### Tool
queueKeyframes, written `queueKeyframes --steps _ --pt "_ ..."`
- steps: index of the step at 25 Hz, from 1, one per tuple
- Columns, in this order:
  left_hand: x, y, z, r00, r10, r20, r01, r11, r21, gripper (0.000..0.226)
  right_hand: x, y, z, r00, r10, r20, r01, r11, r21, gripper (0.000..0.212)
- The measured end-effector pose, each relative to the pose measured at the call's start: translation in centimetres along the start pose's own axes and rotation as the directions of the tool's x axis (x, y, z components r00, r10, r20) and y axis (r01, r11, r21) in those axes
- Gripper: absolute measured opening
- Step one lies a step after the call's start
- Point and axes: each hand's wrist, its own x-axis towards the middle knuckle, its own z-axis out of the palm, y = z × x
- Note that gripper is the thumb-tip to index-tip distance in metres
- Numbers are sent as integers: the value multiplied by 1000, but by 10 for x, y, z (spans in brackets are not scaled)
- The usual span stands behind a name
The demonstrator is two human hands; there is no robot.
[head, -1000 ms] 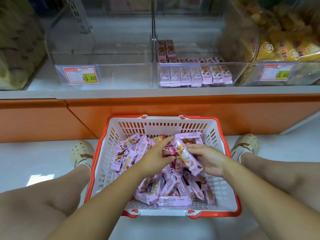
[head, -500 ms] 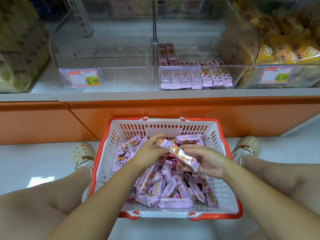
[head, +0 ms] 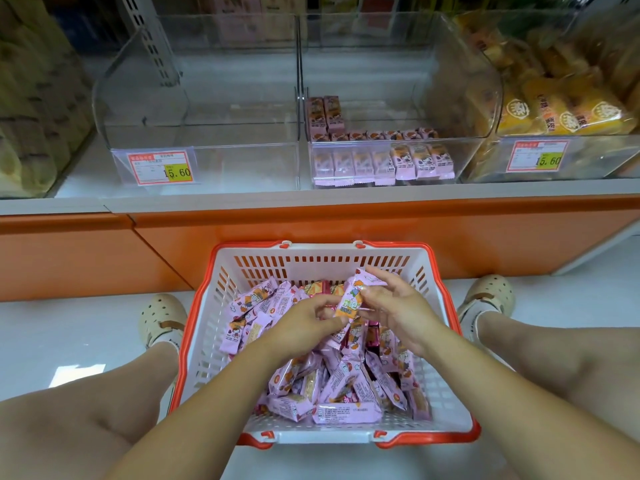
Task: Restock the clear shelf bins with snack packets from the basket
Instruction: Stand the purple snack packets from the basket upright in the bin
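A white basket with a red rim (head: 207,327) stands on the floor between my legs, full of pink snack packets (head: 343,379). Over it, my left hand (head: 304,320) pinches the lower end of one pink and orange packet (head: 353,299), which stands nearly upright. My right hand (head: 391,306) holds the same packet from the right, with another pink packet behind its fingers. On the shelf above, the middle clear bin (head: 464,161) holds a row of pink packets along its front and two stacked at the back left. The left clear bin (head: 242,168) holds none.
An orange shelf base (head: 381,233) runs behind the basket. A bin of yellow packets (head: 568,112) is at the right, and brown packets (head: 31,116) fill the far left. Price tags reading 15.60 (head: 161,168) hang on the bin fronts. My shoes flank the basket.
Both hands rose out of the pile with a packet. The packet turned from lying slanted to nearly upright, and the view tilted up a little.
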Motion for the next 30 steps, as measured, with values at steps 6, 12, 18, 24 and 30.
queueKeyframes --steps 6,12,18,24,30 --pt "-5 5 0 999 16 29 -14 998 -60 42 -3 0 7 999 -45 -31 42 995 -94 57" --pt "-11 29 -5 991 121 -52 -126 988 -93 32 -14 -15 16 995 -77 -67 66 985 -158 42" --pt "-23 117 -62 800 521 -297 -390 828 402 17 -41 -99 42 926 -375 -43 362 915 -180 38" --pt "-10 187 -137 528 802 -281 -350 507 788 55 -8 -216 63 761 -644 -76 600 744 -295 35" --pt "45 193 -169 606 781 -151 -286 392 874 67 134 -288 59 853 -484 -197 328 789 -520 27"
